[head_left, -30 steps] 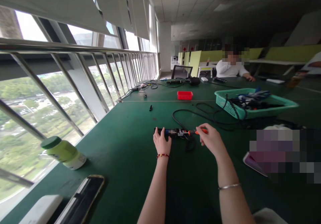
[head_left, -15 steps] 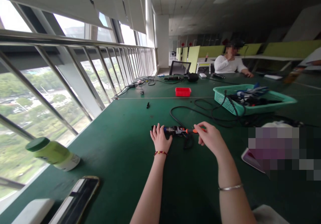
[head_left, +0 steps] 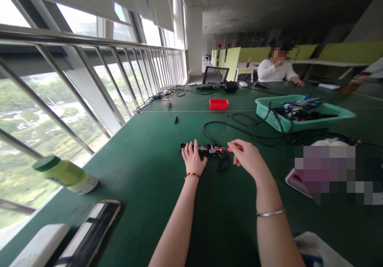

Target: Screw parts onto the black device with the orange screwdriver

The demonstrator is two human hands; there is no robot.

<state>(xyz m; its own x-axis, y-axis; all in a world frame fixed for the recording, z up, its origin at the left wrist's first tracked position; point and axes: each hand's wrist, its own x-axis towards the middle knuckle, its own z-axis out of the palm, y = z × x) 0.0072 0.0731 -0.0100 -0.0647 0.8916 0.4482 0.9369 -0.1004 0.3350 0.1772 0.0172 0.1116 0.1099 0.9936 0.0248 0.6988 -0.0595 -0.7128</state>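
A black corded power tool (head_left: 206, 150) lies on its side on the green table, with some inner parts showing. My left hand (head_left: 194, 160) rests over its left part, fingers spread across the body and thumb on the near side, holding it down. In my right hand (head_left: 245, 154) is a screwdriver (head_left: 225, 150) with an orange and black handle, pinched between fingers and thumb. Its shaft points left and lies level along the tool's right part; I cannot tell exactly where the tip sits. The tool's left part is partly hidden under my left fingers.
A black cord (head_left: 223, 122) runs toward a green basket (head_left: 306, 129) of cables and tools. Behind the tool are a red tray (head_left: 218, 104) and a small black piece (head_left: 176, 120). A bottle (head_left: 66, 174) and phone (head_left: 89, 235) lie left. A person (head_left: 278, 71) sits across the table.
The view has tipped slightly downward, so everything sits a little higher in it. My right hand has shifted slightly on the screwdriver. My left hand stays on the tool.
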